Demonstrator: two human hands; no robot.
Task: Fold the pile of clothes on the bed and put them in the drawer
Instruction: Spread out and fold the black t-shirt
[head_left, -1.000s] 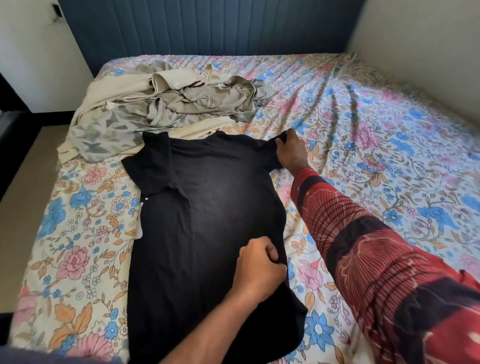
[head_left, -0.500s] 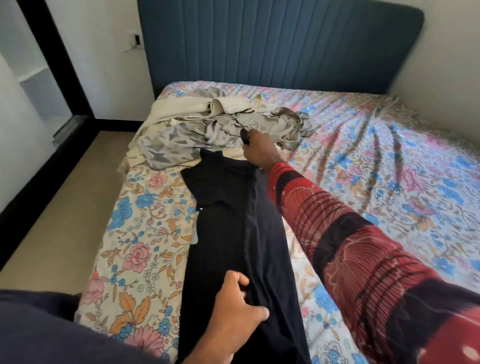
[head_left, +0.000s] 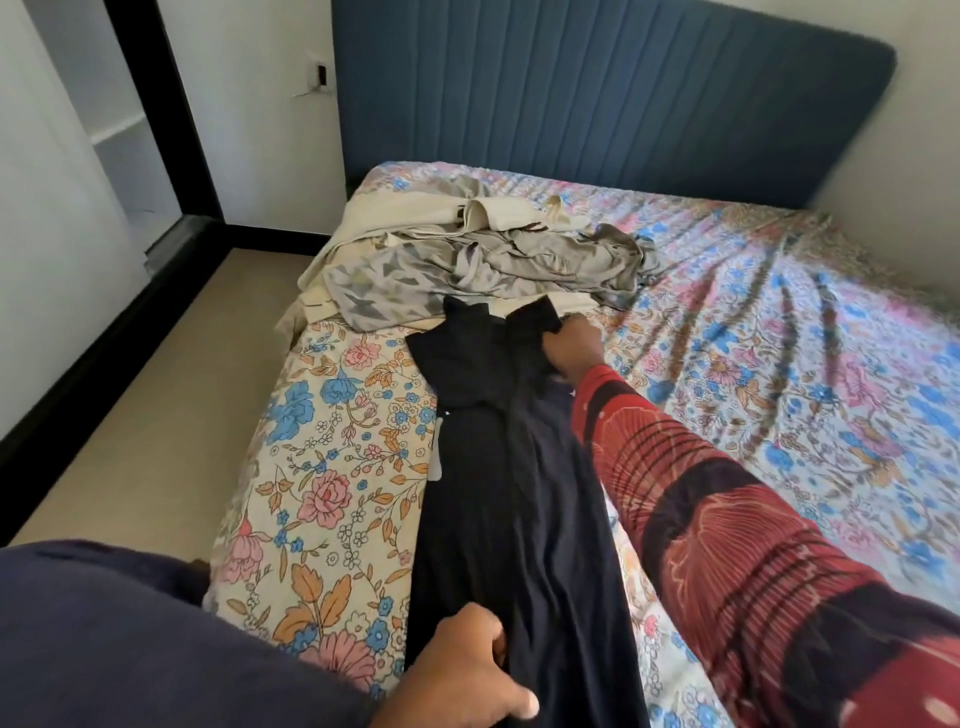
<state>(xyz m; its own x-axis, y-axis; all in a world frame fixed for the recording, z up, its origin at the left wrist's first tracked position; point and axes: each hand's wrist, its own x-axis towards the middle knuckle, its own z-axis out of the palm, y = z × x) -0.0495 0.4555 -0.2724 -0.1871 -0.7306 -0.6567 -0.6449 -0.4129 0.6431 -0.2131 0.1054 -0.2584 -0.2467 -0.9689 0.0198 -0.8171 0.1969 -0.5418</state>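
A black T-shirt (head_left: 514, 493) lies lengthwise on the floral bed (head_left: 332, 467), its right side folded over into a narrow strip. My right hand (head_left: 574, 351), in a red patterned sleeve, grips the folded sleeve at the shirt's far end. At the near end my left hand (head_left: 467, 670) holds the hem with curled fingers. Behind the shirt is a pile of unfolded clothes (head_left: 467, 265), grey patterned and cream pieces. No drawer is in view.
A blue padded headboard (head_left: 597, 93) closes the far end of the bed. Beige floor (head_left: 171, 395) runs along the bed's left side, bordered by a black-framed opening (head_left: 150, 104). A white wall stands at the right.
The shirt's right half has been folded over to the left, making it narrow. My right hand carried the sleeve across, then shifted slightly right. My left hand stayed at the hem.
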